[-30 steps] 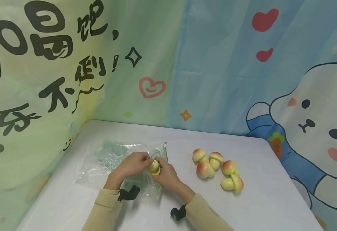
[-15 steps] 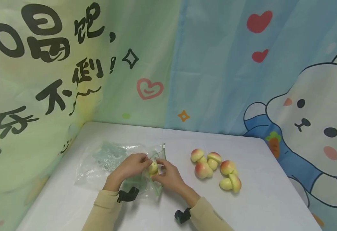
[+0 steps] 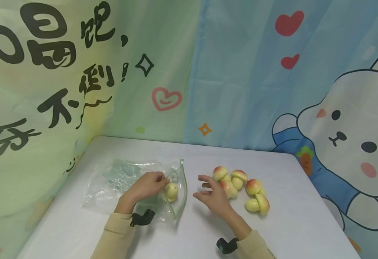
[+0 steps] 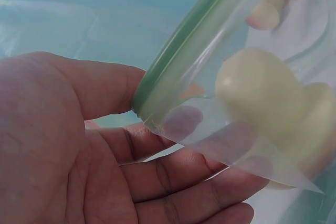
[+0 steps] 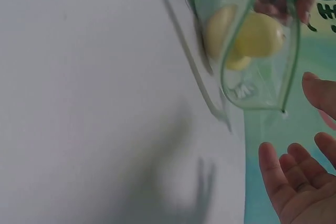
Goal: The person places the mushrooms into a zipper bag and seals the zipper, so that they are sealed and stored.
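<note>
My left hand (image 3: pixel 148 185) pinches the green-edged mouth of a clear zip bag (image 3: pixel 184 183) between thumb and fingers. The mouth gapes towards the right. Just inside it lies a pale yellow toy mushroom (image 3: pixel 171 192), also seen through the film in the left wrist view. To the right of the bag, my right hand (image 3: pixel 217 198) hovers above the table with fingers spread and nothing in them. Beyond that hand is a group of several yellow toy mushrooms with reddish caps (image 3: pixel 255 186); the hand partly covers the nearest one (image 3: pixel 230 190).
A large clear plastic sheet or bag (image 3: pixel 93 190) lies spread at the left, with a pale green crumpled part (image 3: pixel 119 172). The white table (image 3: pixel 292 216) ends at the back against a printed curtain (image 3: pixel 231 90).
My right hand has let go of the toy mushroom inside the bag and moved right, out towards the group. The bag's mouth gapes wider. My left hand keeps its place.
</note>
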### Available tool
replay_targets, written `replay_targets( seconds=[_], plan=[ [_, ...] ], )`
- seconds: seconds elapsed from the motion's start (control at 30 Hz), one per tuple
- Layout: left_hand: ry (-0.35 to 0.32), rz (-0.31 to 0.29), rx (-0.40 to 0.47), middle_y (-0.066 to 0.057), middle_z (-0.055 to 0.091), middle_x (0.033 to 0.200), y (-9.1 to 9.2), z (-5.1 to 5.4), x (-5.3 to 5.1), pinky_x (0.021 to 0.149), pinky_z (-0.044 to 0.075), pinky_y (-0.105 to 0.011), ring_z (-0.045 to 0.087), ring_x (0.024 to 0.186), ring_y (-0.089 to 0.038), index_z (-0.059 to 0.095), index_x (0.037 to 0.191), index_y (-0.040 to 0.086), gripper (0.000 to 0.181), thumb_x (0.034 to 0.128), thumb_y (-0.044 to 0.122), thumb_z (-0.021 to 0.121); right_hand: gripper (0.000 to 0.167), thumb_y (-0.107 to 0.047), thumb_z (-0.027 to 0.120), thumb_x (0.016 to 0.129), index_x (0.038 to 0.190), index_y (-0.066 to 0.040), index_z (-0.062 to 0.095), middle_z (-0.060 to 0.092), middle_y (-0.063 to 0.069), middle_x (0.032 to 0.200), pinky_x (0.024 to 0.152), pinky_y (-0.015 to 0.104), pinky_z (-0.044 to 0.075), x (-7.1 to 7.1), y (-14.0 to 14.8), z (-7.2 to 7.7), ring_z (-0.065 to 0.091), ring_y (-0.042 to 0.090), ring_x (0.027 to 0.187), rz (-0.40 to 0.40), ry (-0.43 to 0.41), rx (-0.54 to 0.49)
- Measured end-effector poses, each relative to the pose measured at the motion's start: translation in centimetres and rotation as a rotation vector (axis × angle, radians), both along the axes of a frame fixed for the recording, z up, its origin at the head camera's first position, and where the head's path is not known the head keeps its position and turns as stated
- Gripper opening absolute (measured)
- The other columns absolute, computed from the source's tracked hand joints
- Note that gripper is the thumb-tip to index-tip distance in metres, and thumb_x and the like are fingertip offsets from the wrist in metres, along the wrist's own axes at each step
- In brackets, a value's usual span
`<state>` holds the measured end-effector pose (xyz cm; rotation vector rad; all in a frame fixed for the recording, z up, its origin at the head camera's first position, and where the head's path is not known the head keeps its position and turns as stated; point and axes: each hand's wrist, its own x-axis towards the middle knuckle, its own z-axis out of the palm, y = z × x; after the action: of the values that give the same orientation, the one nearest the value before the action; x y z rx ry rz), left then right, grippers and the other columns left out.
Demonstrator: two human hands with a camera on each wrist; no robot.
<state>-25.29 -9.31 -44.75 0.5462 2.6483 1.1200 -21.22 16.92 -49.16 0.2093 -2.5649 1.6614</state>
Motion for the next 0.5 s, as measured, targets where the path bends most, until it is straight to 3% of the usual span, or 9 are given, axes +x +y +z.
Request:
replay_targets(
  seconds=[0.3,0.5],
  plan=[
    [0.024,0.001,0.006,0.002,0.05,0.064,-0.3,0.2,-0.8,0.053,0.035,-0.029,0.043,0.057,-0.013,0.054,0.073,0.014,0.029,0.0978,0.03,0.057,0.057,-0.008,0.081,0.08,0.131,-0.009,0.056,0.059,0.011,0.13,0.085,0.026,0.053,0.7,3.8,1.7,0.059,0.036,0.111,-0.087,0.096,0.027],
    [0.028,-0.016,0.008,0.004,0.048,0.064,0.0,-0.7,-0.6,0.053,0.035,-0.028,0.043,0.057,-0.011,0.053,0.073,0.014,0.03,0.0973,0.032,0.057,0.053,-0.006,0.081,0.078,0.126,-0.006,0.059,0.06,0.009,0.126,0.081,0.024,0.054,2.3,6.1,0.5,0.061,0.028,0.107,-0.232,0.145,0.07]
  ],
)
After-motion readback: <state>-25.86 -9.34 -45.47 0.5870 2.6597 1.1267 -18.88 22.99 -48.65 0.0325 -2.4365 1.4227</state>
